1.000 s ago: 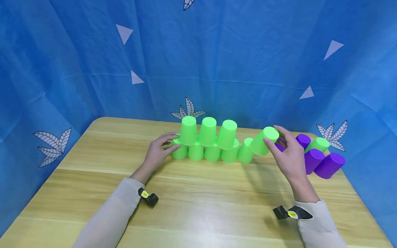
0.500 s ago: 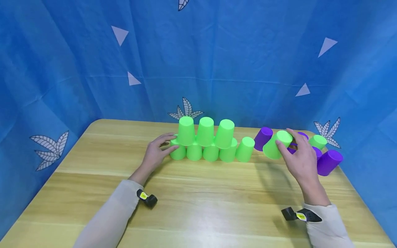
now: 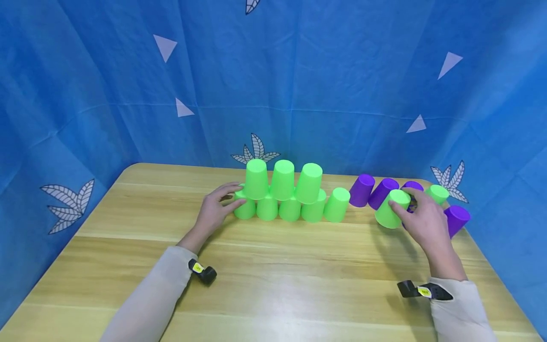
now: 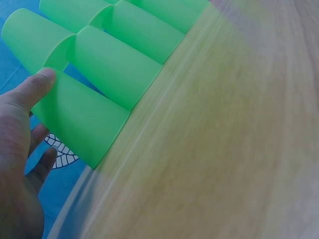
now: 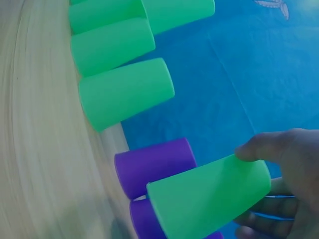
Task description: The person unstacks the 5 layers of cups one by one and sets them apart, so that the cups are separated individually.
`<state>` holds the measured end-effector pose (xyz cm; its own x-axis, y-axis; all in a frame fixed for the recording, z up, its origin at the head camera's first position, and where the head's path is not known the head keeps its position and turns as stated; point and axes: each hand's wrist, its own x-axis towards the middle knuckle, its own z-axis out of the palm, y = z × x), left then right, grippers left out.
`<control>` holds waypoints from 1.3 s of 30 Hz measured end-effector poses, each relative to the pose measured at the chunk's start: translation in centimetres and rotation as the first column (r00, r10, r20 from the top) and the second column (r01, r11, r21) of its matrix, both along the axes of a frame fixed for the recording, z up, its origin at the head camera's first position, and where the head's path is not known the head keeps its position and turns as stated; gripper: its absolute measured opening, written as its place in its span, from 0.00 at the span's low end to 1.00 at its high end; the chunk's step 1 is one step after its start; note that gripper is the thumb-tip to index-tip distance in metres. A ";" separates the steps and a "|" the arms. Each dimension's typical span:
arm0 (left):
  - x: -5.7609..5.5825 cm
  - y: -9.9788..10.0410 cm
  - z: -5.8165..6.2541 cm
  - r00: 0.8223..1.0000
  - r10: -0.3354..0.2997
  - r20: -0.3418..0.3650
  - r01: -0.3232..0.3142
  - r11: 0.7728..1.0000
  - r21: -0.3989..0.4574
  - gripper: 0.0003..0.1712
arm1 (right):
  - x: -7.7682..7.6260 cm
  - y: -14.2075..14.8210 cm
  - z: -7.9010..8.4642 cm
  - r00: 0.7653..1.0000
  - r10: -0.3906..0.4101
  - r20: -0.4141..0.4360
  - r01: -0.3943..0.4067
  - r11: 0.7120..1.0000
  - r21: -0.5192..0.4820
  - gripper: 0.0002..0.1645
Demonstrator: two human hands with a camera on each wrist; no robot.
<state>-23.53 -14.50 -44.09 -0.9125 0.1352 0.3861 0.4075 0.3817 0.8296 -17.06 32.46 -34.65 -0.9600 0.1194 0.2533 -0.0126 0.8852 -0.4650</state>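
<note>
R hand (image 3: 427,223) grips green cup (image 3: 388,213), thumb + fingers round it, nr purple cups (image 3: 362,191). L hand (image 3: 212,209) part-open, thumb + fingers holding end cup (image 3: 245,213), btm of stack (image 3: 283,183).

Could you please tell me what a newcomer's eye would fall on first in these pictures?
Most likely the bright green cup stack near the head view's middle: three upside-down cups above a row of five. Next, perhaps, the single green cup held in the right hand, among the purple cups at the right.
</note>
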 end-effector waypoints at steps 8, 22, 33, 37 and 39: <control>-0.1 0.0 0.0 1.000 -0.011 -0.001 0.011 1.000 0.017 0.22 | -0.7 0.7 -1.0 0.994 -0.022 0.110 0.019 0.999 0.028 0.43; -0.2 0.1 0.0 1.000 -0.018 -0.017 0.019 0.999 0.045 0.22 | -0.9 1.5 -2.2 0.992 -0.026 0.125 0.016 0.997 0.076 0.42; 0.2 0.7 0.4 1.000 0.006 0.014 -0.006 0.999 0.038 0.23 | -0.9 1.7 -2.2 0.998 -0.018 0.059 0.013 0.997 0.078 0.35; 1.7 1.1 2.5 1.000 0.000 0.007 0.000 0.999 0.037 0.22 | -0.8 1.4 -1.6 0.998 -0.035 0.053 0.032 0.997 0.072 0.36; 2.2 1.2 3.1 1.000 -0.005 0.001 0.005 0.999 0.036 0.21 | -0.8 1.3 -1.3 0.998 -0.041 0.041 0.038 0.997 0.066 0.36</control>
<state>-21.38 -13.30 -40.99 -0.9121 0.1260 0.3902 0.4089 0.3491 0.8432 -17.82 33.73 -35.97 -0.9650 0.1420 0.2206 0.0417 0.9131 -0.4055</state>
